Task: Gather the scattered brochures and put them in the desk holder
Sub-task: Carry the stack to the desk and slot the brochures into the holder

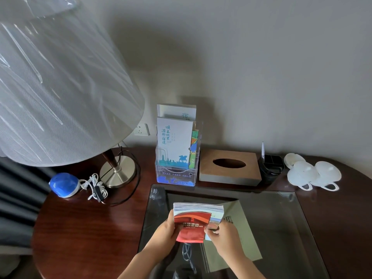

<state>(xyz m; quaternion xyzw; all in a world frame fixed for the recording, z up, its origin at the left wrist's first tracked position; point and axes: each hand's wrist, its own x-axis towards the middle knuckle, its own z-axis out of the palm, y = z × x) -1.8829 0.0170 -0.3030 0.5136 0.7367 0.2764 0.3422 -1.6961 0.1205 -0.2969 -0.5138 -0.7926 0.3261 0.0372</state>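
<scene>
Brochures (pixel 196 220) between both hands' grips

You face a plain pale wall (pixel 251 57) filling the upper right of the frame, with a white socket (pixel 142 129) low at centre left. A dark reddish wooden desk (pixel 80 222) spans the lower half, a glass sheet (pixel 281 228) lying on it at lower centre. Dark curtain folds (pixel 14 208) hang at the left edge. Soft, dim light leaves faint shadows on your wall

Desk holder (pixel 176 174) at counter (pixel 80 222) back, lamp (pixel 117 173) left of it, tissue box (pixel 229 168) right, brochures (pixel 194 222) before it
</scene>
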